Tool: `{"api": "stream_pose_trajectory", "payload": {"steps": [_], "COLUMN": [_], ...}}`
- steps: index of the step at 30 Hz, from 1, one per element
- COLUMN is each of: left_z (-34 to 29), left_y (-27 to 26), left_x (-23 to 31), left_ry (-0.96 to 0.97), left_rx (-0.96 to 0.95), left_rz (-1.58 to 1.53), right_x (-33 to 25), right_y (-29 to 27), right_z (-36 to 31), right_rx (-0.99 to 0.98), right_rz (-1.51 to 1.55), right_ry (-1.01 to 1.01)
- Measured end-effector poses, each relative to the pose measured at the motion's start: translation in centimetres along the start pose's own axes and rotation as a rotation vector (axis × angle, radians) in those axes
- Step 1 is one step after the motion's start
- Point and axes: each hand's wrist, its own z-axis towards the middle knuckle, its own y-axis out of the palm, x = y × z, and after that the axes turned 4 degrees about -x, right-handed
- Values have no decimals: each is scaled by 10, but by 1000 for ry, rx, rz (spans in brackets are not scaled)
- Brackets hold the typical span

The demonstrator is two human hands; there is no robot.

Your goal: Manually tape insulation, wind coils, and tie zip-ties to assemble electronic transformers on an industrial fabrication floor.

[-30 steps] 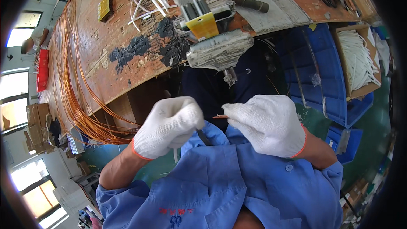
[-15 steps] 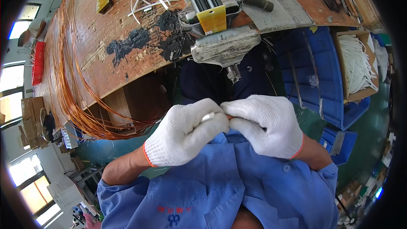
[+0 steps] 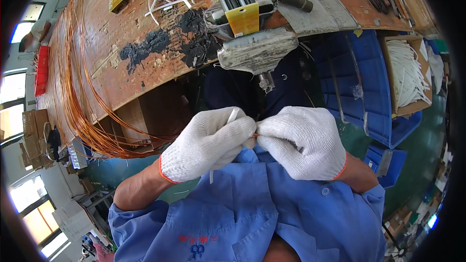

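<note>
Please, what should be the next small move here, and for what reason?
I would perhaps roll the copper piece gently with the left grip, the right grip holding still. Both grips meet at this piece, while the white tube is tucked in the left grip, its upper end not pointing at the piece.

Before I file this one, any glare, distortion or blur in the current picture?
Head view: windows at left blown out to white; head view: edge of the workbench curved by the fisheye, corners black; head view: left hand and right hand sharp, knit texture visible, copper-coloured bit mostly hidden.
</note>
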Motion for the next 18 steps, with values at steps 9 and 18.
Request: {"api": "stream_pose_trajectory", "payload": {"steps": [9,18], "left_z": [2,-2], "left_y": [3,-15], "left_x": [-3,-19], "left_ry": [54,695], "left_rx": [45,110], "left_rz": [194,839], "right_x": [6,-14], "right_y": [4,-14], "right_z": [-4,3], "right_rx": [44,-27], "right_rz": [-161,202], "right_ry": [-125,155]}}
